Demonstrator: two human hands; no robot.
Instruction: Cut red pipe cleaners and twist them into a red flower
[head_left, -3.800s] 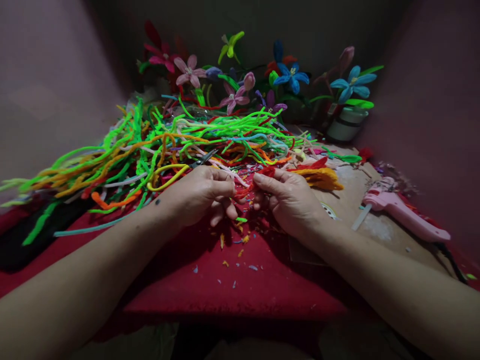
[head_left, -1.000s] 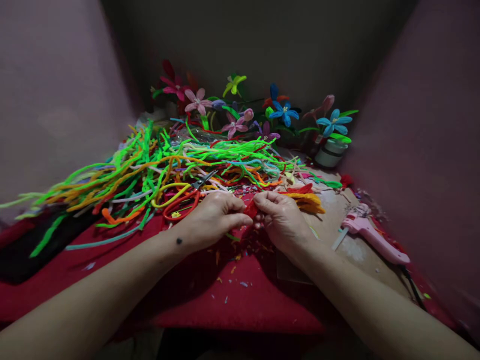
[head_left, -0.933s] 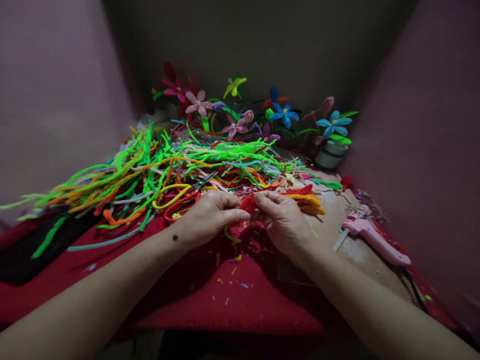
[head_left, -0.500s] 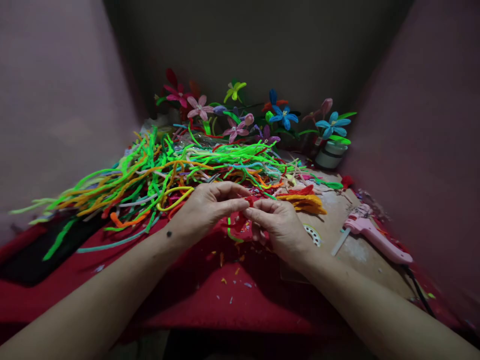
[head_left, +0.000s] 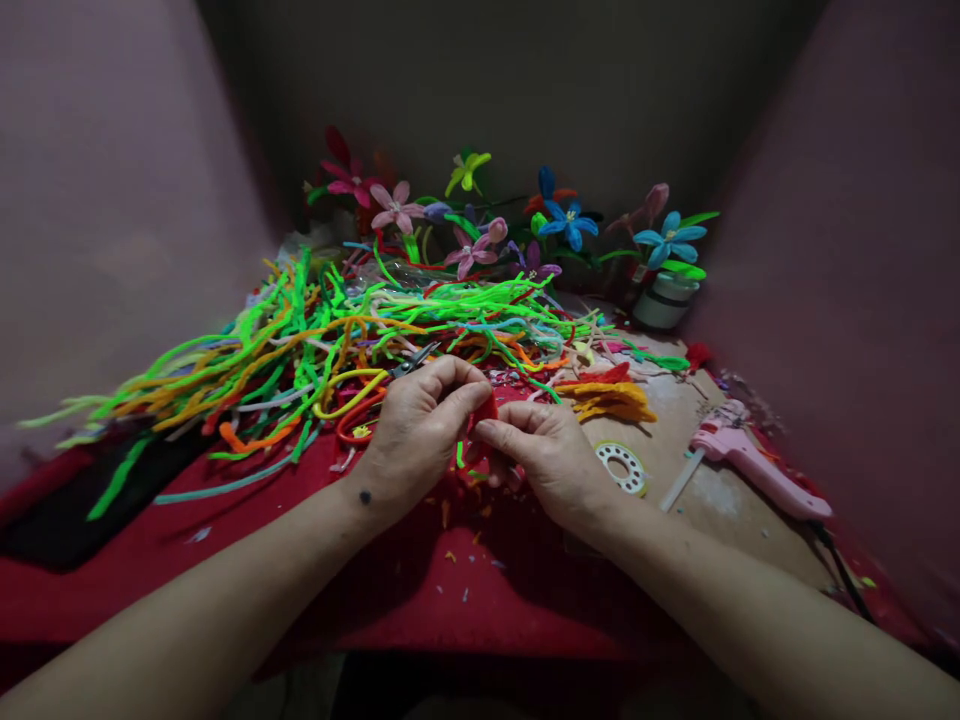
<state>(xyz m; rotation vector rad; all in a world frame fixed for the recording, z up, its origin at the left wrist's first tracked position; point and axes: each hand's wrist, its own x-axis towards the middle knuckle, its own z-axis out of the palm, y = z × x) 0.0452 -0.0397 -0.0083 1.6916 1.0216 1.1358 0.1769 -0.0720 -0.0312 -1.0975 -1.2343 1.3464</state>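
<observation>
My left hand [head_left: 424, 430] and my right hand [head_left: 551, 450] meet over the middle of the red-covered table. Between their pinched fingertips is a small red fuzzy piece [head_left: 488, 407], which looks like pipe cleaner. The fingers cover most of it, so its full shape is hidden. Just beyond my left hand, a cutting tool [head_left: 411, 362] with short metal jaws lies against the pile of coloured pipe cleaners [head_left: 480, 298]. Past my right hand are orange pipe-cleaner pieces [head_left: 611, 402], with red ones on top.
A pink glue gun [head_left: 757, 468] with a white stick lies on a cardboard sheet [head_left: 720, 510], near a white ring with holes [head_left: 621, 467]. Pipe-cleaner flowers, including a blue one [head_left: 570, 226], stand behind beside a small jar [head_left: 666, 302]. Scraps dot the red cloth [head_left: 420, 620].
My left hand has turned slightly more upright, uncovering the cutting tool's jaws. The red piece now stands more upright between the fingertips. The view has shifted a little.
</observation>
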